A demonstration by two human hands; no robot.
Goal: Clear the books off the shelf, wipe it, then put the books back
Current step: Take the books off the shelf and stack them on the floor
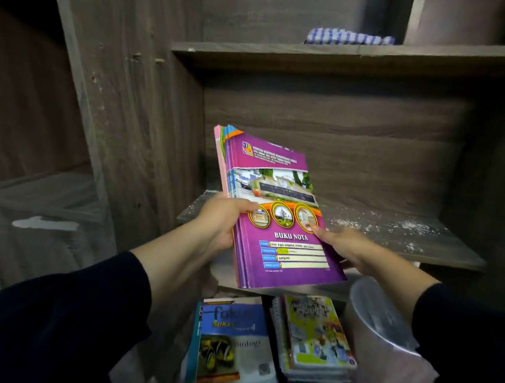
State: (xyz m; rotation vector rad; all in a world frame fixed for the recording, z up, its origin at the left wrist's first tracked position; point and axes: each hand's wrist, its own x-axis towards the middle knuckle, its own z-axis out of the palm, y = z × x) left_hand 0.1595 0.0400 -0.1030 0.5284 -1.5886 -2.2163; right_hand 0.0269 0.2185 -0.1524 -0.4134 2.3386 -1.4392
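Note:
A stack of thin purple notebooks (275, 199), the top one titled "BUKU NOTA", is held tilted in front of the middle shelf (395, 236). My left hand (224, 219) grips the stack's left edge, thumb on the cover. My right hand (344, 246) holds its right edge, partly under the stack. The shelf board behind is bare of books and speckled with white dust. A blue-and-white checked cloth (349, 38) lies folded on the shelf above.
Below the shelf lie two piles of books: a blue "fokus" book (230, 343) on the left pile, a green-covered one (317, 333) on the right. A grey upturned pot (386, 324) stands right of them. A wooden side panel (124, 101) rises at left.

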